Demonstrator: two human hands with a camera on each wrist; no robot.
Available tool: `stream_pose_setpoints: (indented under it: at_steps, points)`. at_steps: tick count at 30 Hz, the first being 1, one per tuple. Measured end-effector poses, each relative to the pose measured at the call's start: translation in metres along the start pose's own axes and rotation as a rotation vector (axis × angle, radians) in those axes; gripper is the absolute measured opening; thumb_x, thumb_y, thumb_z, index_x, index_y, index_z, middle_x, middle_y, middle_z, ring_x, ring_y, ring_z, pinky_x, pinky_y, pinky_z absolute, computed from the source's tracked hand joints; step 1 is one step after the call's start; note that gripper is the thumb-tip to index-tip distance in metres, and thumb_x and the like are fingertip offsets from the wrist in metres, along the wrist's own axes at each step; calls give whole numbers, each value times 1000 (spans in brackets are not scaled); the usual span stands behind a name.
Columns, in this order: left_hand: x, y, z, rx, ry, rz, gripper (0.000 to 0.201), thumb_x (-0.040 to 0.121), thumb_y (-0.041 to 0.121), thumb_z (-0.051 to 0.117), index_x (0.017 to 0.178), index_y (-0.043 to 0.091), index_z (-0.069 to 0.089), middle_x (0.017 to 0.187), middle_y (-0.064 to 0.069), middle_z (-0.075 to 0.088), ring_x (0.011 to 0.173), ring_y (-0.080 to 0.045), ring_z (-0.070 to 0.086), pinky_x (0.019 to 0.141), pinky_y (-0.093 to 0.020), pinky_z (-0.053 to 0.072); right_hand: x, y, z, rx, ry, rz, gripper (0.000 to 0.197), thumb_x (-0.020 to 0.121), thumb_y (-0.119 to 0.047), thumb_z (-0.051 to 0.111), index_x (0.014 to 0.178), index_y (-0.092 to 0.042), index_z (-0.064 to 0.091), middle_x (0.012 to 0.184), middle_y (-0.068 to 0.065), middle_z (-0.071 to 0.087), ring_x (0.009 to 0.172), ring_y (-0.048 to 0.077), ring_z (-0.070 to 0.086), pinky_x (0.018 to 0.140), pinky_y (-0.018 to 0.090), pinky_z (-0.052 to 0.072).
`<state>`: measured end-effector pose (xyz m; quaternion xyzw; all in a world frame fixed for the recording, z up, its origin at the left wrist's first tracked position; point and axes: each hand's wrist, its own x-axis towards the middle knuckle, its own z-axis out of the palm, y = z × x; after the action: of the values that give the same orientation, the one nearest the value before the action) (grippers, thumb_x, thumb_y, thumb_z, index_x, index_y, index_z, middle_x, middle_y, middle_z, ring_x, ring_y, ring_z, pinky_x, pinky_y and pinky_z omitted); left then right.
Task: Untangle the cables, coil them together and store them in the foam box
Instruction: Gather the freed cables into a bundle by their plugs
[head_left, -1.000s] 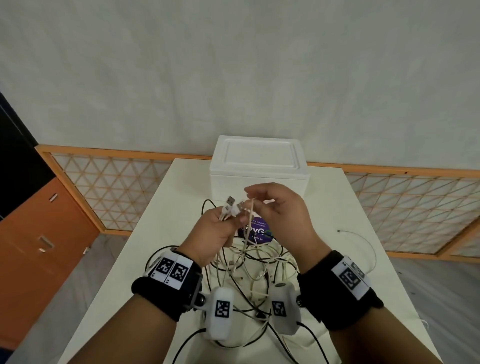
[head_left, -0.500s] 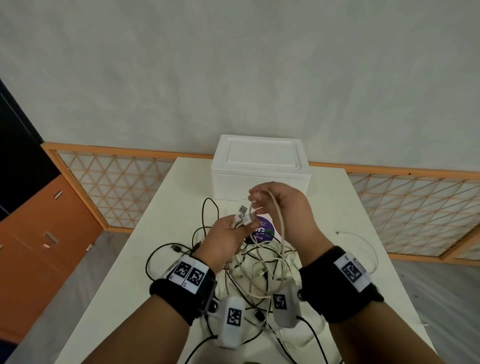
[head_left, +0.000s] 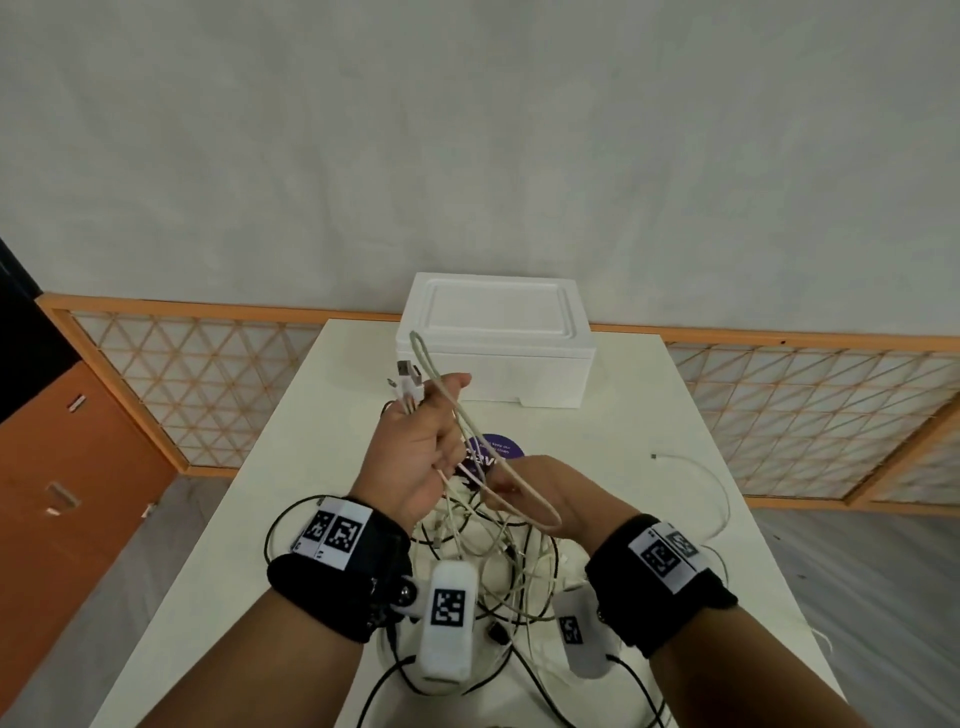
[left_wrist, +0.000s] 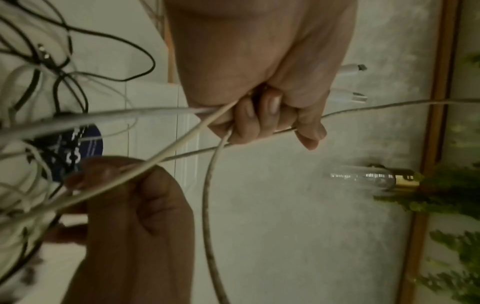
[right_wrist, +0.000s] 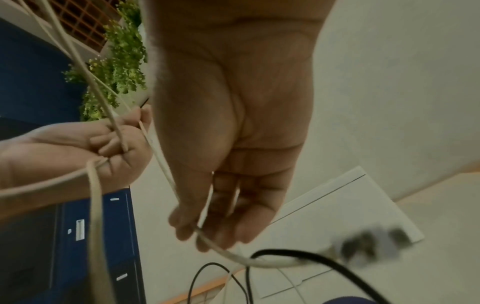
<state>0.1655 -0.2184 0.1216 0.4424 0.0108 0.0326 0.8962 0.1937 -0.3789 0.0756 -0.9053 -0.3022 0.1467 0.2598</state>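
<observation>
Left hand (head_left: 415, 457) fisted around white cable (head_left: 470, 426) loops, plugs up. Right hand (head_left: 540, 493) pinches the same strand above the tangle (head_left: 488, 561) on the counter (head_left: 649, 415). Foam box (head_left: 493, 358) lidded. Risk: pulling may tighten knots below.

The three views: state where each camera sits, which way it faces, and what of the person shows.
Head: on the head, facing forward and down at the table, closed foam box and both hands.
Left wrist: along the left hand, which grips white cables; wall behind.
Right wrist: along the right hand, which pinches a cable; table and box beyond.
Shared: each wrist view also shows the other hand.
</observation>
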Motion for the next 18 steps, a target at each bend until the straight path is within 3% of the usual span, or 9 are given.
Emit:
stream_pose_setpoints:
  at_steps: [3, 5, 6, 8, 10, 12, 14, 16, 18]
  points:
    - [2, 1, -3, -16, -57, -29, 28, 71, 28, 72, 97, 19, 74, 44, 9, 38, 33, -4, 24, 34, -19, 24, -5, -6, -10, 217, 95, 57, 19, 89, -23, 49, 88, -8, 61, 76, 4, 61, 78, 24, 58, 77, 37, 50]
    - [0, -2, -5, 148, -91, -83, 44, 75, 20, 72, 118, 15, 65, 50, 10, 53, 34, -3, 29, 34, -17, 26, -8, -15, -22, 419, 290, 52, 12, 89, -15, 51, 83, -15, 62, 77, 11, 66, 72, 29, 62, 75, 46, 54]
    - [-2, -7, -4, 253, -84, -120, 43, 79, 13, 68, 121, 11, 61, 50, 11, 55, 34, -2, 32, 35, -16, 27, -9, -24, -30, 552, 392, 37, 16, 88, -13, 52, 81, -23, 62, 76, 11, 66, 70, 30, 64, 72, 50, 56]
    - [-6, -21, -4, 437, -45, -180, 31, 85, 6, 64, 116, 2, 63, 43, 12, 47, 33, -3, 35, 36, -16, 27, -10, -37, -47, 783, 536, 2, 17, 85, -14, 53, 77, -26, 60, 73, 9, 64, 67, 32, 66, 63, 45, 57]
    - [-7, -34, -7, 609, -60, -216, 25, 84, 15, 70, 103, -1, 67, 43, 9, 36, 37, -9, 27, 42, -20, 20, -14, -47, -64, 876, 611, -24, 16, 92, -10, 53, 79, -19, 57, 73, 8, 64, 64, 25, 67, 59, 34, 56]
    - [-5, -40, -16, 695, -51, -242, 19, 85, 24, 70, 84, 5, 69, 45, 2, 33, 40, -13, 24, 45, -25, 17, -21, -49, -73, 831, 651, -44, 20, 96, -10, 50, 80, -18, 57, 74, 5, 65, 63, 24, 67, 61, 34, 55]
    - [-1, -39, -28, 663, 61, -280, 24, 91, 29, 63, 74, 11, 65, 45, 2, 33, 38, -12, 24, 44, -24, 18, -27, -34, -76, 657, 688, -14, 18, 96, -12, 50, 82, -19, 59, 70, 1, 63, 59, 21, 63, 62, 33, 54]
    - [3, -34, -40, 545, 170, -293, 35, 95, 36, 55, 70, 10, 57, 43, 4, 33, 35, -10, 24, 40, -21, 20, -32, -3, -73, 361, 684, 112, 14, 95, -18, 51, 84, -21, 58, 71, 0, 62, 60, 15, 59, 62, 29, 50]
    - [5, -29, -52, 426, 221, -300, 42, 97, 40, 51, 66, 11, 49, 41, 5, 29, 33, -10, 21, 38, -19, 18, -40, 39, -65, -3, 559, 338, 14, 94, -23, 51, 82, -28, 56, 84, 3, 64, 78, 19, 62, 70, 32, 47]
